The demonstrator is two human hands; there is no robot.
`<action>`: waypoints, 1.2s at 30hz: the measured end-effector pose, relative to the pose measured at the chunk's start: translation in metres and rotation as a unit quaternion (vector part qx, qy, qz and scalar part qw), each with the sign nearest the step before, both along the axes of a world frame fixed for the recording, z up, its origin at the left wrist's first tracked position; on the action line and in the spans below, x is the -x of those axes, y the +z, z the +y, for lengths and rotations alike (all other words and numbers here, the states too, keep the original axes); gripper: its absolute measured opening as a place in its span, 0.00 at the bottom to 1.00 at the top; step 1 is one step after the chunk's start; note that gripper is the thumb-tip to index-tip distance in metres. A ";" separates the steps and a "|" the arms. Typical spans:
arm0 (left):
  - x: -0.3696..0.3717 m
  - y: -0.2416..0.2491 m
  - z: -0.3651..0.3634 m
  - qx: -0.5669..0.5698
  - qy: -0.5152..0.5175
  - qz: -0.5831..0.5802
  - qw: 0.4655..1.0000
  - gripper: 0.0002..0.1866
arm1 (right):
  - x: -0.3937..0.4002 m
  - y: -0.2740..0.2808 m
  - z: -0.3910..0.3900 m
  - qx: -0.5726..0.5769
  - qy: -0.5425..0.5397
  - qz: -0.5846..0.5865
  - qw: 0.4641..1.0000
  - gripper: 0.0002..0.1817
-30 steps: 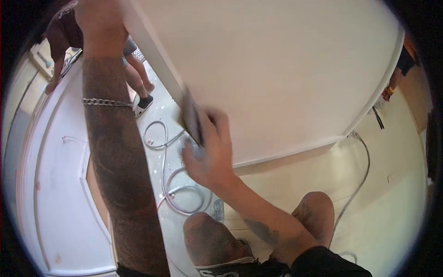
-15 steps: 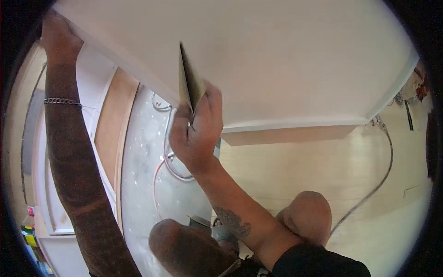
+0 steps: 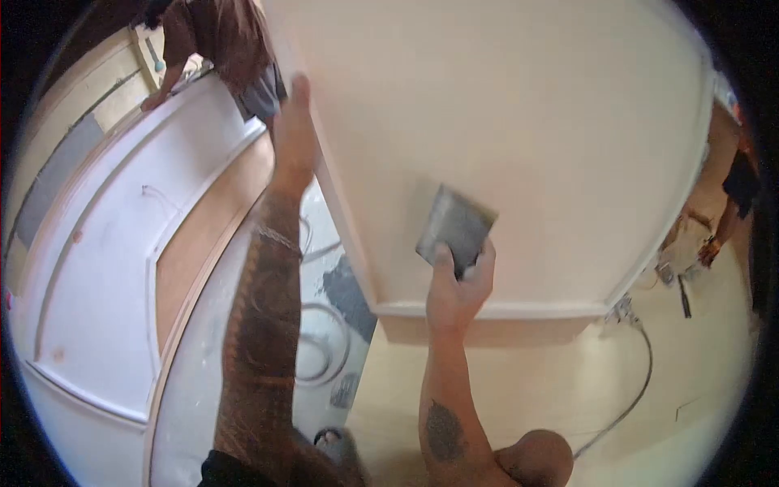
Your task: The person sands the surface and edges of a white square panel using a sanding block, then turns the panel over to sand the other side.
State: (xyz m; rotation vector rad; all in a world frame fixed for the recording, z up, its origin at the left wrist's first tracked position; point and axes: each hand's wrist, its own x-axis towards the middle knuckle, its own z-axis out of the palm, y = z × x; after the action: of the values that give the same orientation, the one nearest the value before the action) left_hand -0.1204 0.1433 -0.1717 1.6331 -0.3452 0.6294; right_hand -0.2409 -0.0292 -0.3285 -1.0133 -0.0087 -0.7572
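A large pale panel (image 3: 519,105) with a raised rim fills the upper middle of the head view. My right hand (image 3: 460,288) grips a grey rectangular sheet or pad (image 3: 458,227) by its lower end, over the panel's face. The pad's flat side shows, its outline slightly blurred. My left hand (image 3: 294,130) is at the panel's left edge, thumb or a finger pointing up; what its other fingers do is hidden.
Another person (image 3: 223,40) leans over a white curved panel (image 3: 105,268) at the upper left. At the far right is a second person's arm (image 3: 727,215). A hose (image 3: 645,365) lies on the pale floor; coiled tubing (image 3: 345,349) lies between the panels.
The view has shifted left. My right hand has moved from near the panel's left edge to over its face, and the pad has turned from edge-on to flat side showing.
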 end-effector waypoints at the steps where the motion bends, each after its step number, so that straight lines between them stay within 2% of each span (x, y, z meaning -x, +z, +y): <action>1: -0.019 -0.018 0.007 -0.007 0.017 -0.029 0.999 0.41 | -0.003 -0.004 -0.008 0.008 0.003 0.012 1.000 0.21; 4: -0.021 -0.034 -0.006 -0.021 0.064 -0.100 0.993 0.42 | -0.004 -0.004 -0.022 0.059 -0.048 0.031 0.997 0.16; 6: -0.018 -0.033 0.001 -0.021 0.037 -0.044 0.998 0.39 | -0.003 -0.007 -0.016 0.085 -0.066 0.028 0.994 0.15; 9: -0.015 -0.031 0.001 0.012 0.016 -0.044 0.999 0.36 | -0.005 -0.023 -0.012 0.079 -0.060 0.026 0.995 0.14; 12: -0.016 -0.031 -0.002 0.036 -0.014 -0.053 0.998 0.33 | -0.003 -0.031 -0.006 0.104 -0.055 0.058 0.991 0.17; 13: -0.016 -0.031 -0.005 0.046 -0.018 -0.006 0.999 0.32 | -0.004 -0.034 -0.007 0.104 -0.037 0.045 0.993 0.20; 15: -0.011 -0.028 -0.009 0.074 -0.051 -0.031 0.995 0.32 | 0.000 -0.028 -0.002 0.114 -0.021 0.040 0.992 0.23; 17: -0.012 -0.037 -0.001 0.098 -0.082 -0.046 0.991 0.32 | 0.004 -0.019 0.011 0.099 -0.071 -0.017 0.992 0.30; 18: -0.016 -0.044 0.001 0.103 -0.106 -0.046 0.988 0.32 | 0.004 -0.015 0.013 0.105 -0.077 -0.012 0.991 0.30; 21: -0.036 -0.068 0.007 0.090 -0.130 -0.043 0.986 0.32 | -0.004 0.002 0.014 0.147 -0.032 -0.023 0.988 0.33; 23: -0.036 -0.072 0.008 0.077 -0.125 -0.046 0.988 0.33 | -0.027 0.023 0.012 0.383 -0.138 -0.086 0.909 0.28; 25: -0.024 -0.065 0.007 0.070 -0.112 -0.044 0.990 0.30 | -0.048 0.056 0.009 0.497 -0.154 -0.107 0.847 0.26; 28: -0.022 -0.062 0.007 0.101 -0.124 -0.065 0.985 0.34 | -0.083 0.105 0.029 0.466 -0.121 -0.117 0.869 0.24; 30: -0.028 -0.066 0.007 0.120 -0.135 -0.064 0.981 0.34 | -0.106 0.115 0.043 0.500 -0.223 -0.175 0.818 0.24; 31: -0.031 -0.069 0.006 0.137 -0.145 -0.062 0.978 0.34 | -0.108 0.109 0.051 0.503 -0.224 -0.172 0.817 0.24; 33: -0.030 -0.069 0.003 0.134 -0.144 -0.061 0.978 0.34 | -0.110 0.098 0.061 0.566 -0.502 -0.126 0.642 0.24; 36: -0.039 -0.070 -0.002 0.140 -0.141 -0.059 0.978 0.34 | -0.123 0.085 0.057 0.583 -0.477 -0.184 0.632 0.26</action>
State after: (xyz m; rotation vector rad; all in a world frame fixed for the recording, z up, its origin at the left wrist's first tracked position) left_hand -0.0811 0.1417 -0.2418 1.2527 -0.5395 0.5335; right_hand -0.1181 0.0281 -0.2432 -2.1324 -0.3956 -2.0924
